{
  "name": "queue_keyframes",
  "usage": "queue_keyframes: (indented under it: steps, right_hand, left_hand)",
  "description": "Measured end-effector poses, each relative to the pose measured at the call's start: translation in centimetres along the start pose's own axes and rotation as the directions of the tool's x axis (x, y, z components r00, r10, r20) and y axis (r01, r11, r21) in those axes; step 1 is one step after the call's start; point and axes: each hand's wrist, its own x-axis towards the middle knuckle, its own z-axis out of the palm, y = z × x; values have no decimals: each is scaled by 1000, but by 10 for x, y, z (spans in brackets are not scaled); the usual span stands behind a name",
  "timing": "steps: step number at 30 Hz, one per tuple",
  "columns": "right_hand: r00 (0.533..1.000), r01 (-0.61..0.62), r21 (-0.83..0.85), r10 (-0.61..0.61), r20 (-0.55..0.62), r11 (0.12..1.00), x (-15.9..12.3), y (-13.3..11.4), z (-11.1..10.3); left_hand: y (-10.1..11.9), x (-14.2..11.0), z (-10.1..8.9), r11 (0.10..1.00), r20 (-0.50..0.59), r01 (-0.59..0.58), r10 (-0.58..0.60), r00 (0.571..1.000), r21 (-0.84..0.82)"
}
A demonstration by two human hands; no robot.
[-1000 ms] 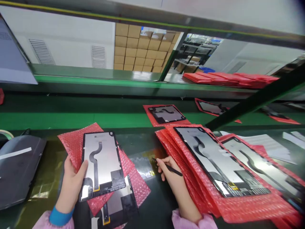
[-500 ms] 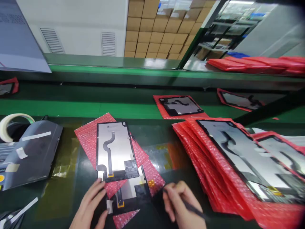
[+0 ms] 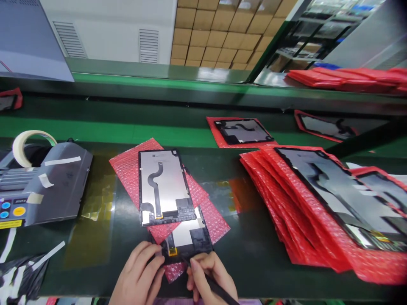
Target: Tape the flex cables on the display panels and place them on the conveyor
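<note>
A display panel (image 3: 163, 188) lies face down on red bubble wrap (image 3: 133, 169), silver back and black flex cable up. A second panel (image 3: 187, 238) pokes out from under it toward me. My left hand (image 3: 140, 273) rests at that lower panel's near left corner, fingers curled onto its edge. My right hand (image 3: 208, 275) is closed round a thin black stylus (image 3: 211, 284), whose tip touches the lower panel's near edge. Both hands sit close together at the bottom of the view.
A stack of red bubble-wrap sheets topped by more panels (image 3: 321, 199) fills the right. A grey tape dispenser (image 3: 44, 182) with a tape roll stands left. More panels on red wrap (image 3: 243, 131) lie on the green conveyor behind. Cardboard boxes (image 3: 216, 38) are stacked beyond.
My left hand let go of the upper panel, which now lies on the wrap, and moved to the lower panel. My right hand with the stylus came left to its near edge.
</note>
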Motion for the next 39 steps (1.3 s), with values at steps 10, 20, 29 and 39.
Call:
queue_keyframes:
  steps: [10,20,29,39]
  right_hand:
    - [997,53,-80,-47,65,995,0,13,-2]
    - [997,70,-181,-63,45,981,-2,10,2]
    - [962,187,-291,-235,-137,938,45,-17,-54]
    - [953,120,-241,-180,-244,963,153,-41,-107]
  left_hand:
    - [3,6,2,983,14,-69,67,998,172]
    - [4,8,1,969,66,-92,79,995,230]
    - [1,16,7,949,71,-150,135,988,278]
    - [-21,32,-1,978,16,-71,69,998,195]
